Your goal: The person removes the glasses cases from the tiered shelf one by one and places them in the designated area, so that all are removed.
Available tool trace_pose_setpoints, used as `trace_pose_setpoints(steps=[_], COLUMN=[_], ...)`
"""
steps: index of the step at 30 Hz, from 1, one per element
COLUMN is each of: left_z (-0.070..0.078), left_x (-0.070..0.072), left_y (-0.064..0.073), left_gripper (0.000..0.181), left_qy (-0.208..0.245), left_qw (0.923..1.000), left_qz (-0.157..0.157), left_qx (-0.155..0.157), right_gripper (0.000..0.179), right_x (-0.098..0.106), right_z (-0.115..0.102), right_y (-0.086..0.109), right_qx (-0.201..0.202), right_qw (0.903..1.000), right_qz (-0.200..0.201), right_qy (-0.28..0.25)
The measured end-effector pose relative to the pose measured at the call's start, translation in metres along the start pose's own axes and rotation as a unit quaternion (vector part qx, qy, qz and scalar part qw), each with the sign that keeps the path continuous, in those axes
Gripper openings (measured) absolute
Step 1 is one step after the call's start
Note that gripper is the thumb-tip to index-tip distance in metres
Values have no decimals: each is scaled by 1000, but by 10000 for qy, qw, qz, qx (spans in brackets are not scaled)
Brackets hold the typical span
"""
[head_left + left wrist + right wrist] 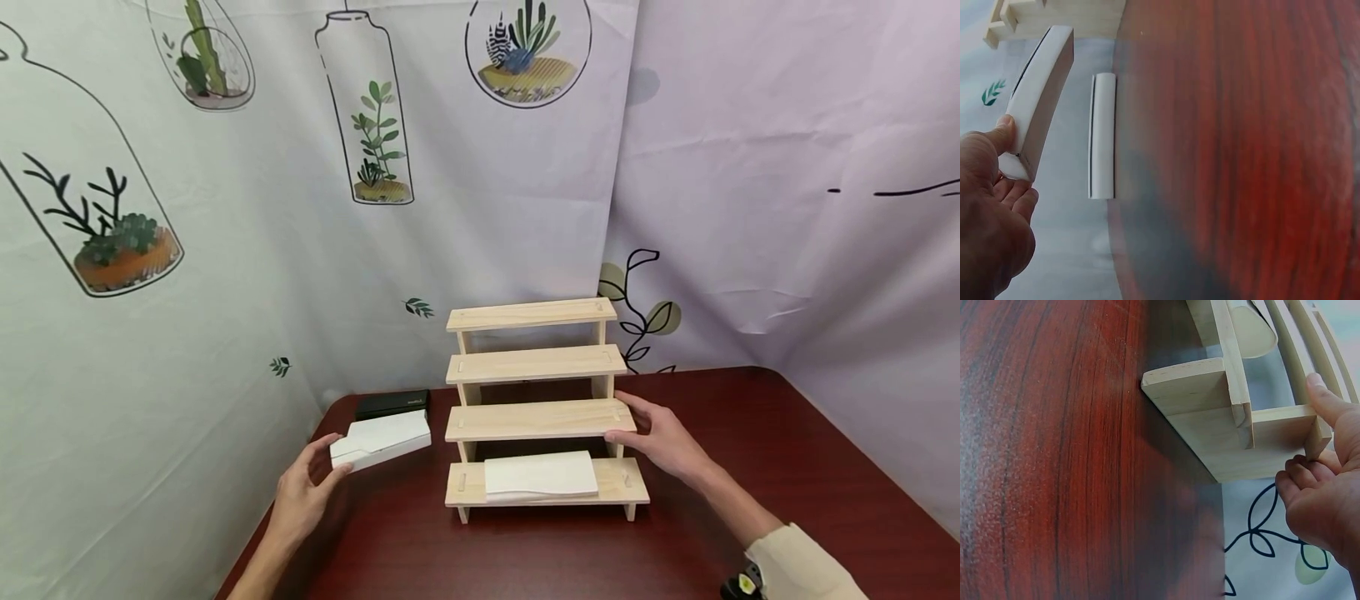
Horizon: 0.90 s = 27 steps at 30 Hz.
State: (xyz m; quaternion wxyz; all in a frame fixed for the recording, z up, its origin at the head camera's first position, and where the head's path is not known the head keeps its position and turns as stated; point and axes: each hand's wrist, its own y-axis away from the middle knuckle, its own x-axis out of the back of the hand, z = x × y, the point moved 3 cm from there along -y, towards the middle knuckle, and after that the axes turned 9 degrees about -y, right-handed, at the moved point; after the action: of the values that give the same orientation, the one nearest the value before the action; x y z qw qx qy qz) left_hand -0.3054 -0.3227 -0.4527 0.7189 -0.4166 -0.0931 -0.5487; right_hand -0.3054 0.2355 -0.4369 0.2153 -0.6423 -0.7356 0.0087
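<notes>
My left hand (300, 492) holds one end of a long white case (382, 437) with a fold-over flap, thumb on the near side. In the left wrist view this case (1044, 94) is raised, its far end pointing toward the shelf. My right hand (663, 433) grips the right end of the second step from the bottom on a stepped wooden shelf (536, 364). The right wrist view has the thumb over the board and the other fingers curled below it. A similar white case (540, 475) lies on the bottom step.
A flat black item (392, 403) lies at the back left of the dark red table (750, 467), partly behind the raised case. Beyond the table hangs a white cloth (487, 208) printed with plants in jars.
</notes>
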Motion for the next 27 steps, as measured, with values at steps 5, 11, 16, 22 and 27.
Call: trace_pose_setpoints(steps=[5, 11, 16, 22, 27], left_z=[-9, -19, -22, -24, -29], left_x=[-2, -5, -9, -13, -15], left_y=[-2, -3, -3, -6, -8], left_gripper=[56, 56, 56, 57, 56], left_qy=[-83, -203, -204, -240, -406], left_qw=[9998, 9991, 9987, 9983, 9975], left_qz=[-142, -340, -468, -528, -581], left_qx=[91, 128, 25, -15, 9], right_gripper=[84, 85, 84, 83, 83], right_x=[0, -1, -1, -1, -1], right_z=[-2, -1, 0, 0, 0], right_y=[0, 0, 0, 0, 0], right_qx=[48, 24, 51, 76, 73], right_qw=[10000, 10000, 10000, 10000, 10000], right_qz=[0, -8, -12, 2, 10], right_qy=[-14, 31, 15, -16, -12])
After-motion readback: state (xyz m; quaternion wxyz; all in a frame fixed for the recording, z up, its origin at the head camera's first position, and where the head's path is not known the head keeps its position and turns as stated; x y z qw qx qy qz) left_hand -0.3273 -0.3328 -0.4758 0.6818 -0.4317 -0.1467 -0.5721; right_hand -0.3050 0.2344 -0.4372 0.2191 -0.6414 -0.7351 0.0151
